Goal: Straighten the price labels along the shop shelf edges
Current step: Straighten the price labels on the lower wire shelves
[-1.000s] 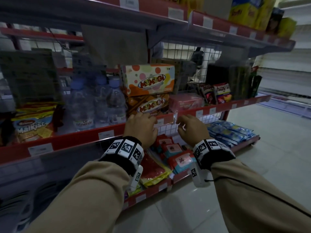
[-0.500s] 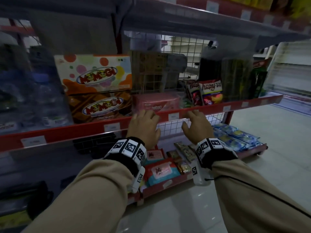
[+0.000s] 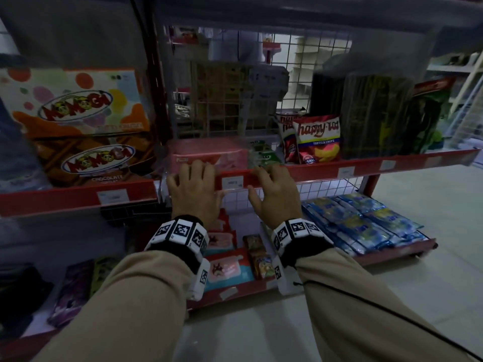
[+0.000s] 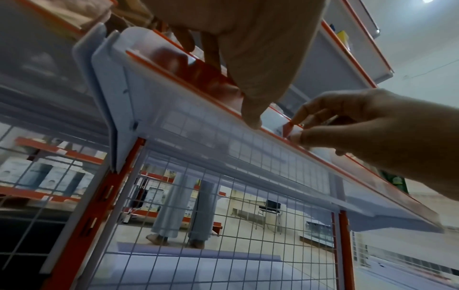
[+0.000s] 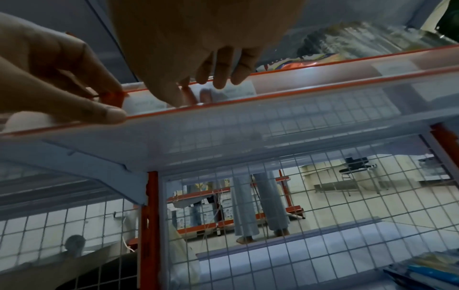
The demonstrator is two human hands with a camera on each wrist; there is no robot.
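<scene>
A small white price label (image 3: pixel 232 182) sits in the red shelf-edge strip (image 3: pixel 366 168) of the middle shelf, between my two hands. My left hand (image 3: pixel 194 178) grips the strip just left of the label, fingers curled over its top edge and the thumb (image 4: pixel 250 117) under its lower edge. My right hand (image 3: pixel 271 178) pinches the strip just right of it, thumb (image 5: pixel 171 94) below and fingers (image 5: pixel 223 74) on top. The right wrist view shows the label (image 5: pixel 146 104) between the two thumbs. More labels (image 3: pixel 346 171) sit further right along the strip.
Momogi boxes (image 3: pixel 78 121) stand at the left, with a pink pack (image 3: pixel 209 152) and chip bags (image 3: pixel 318 139) behind the strip. Blue packets (image 3: pixel 366 223) lie on the bottom shelf. Beyond the wire mesh back (image 5: pixel 273 196) a person's legs (image 5: pixel 258 206) stand.
Both hands have slid right along the shelf edge, from the joint by the Momogi boxes to either side of this label. The head view has moved closer.
</scene>
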